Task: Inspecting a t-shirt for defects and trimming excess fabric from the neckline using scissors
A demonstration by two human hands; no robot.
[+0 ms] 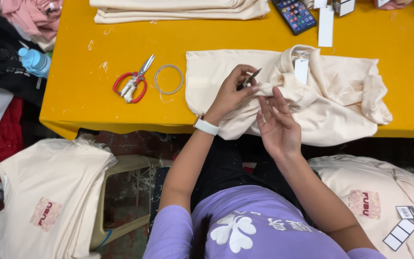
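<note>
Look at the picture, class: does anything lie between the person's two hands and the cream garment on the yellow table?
Nothing visible does. The left hand holds small snips right on the cream garment, and the right hand touches its bunched fold.

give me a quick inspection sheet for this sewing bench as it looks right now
surface: yellow table, loose thread bits on it
job's things: cream garment bunched at the table edge, white tag attached; small thread snips
clutter: red-handled scissors, clear ring, phone, folded cream stack
hands: left hand holds the snips at the fabric; right hand open, fingers touching the garment
cables: nothing seen
surroundings: cream shirt piles on a stool at left and at right, blue bottle, pink clothes
</note>
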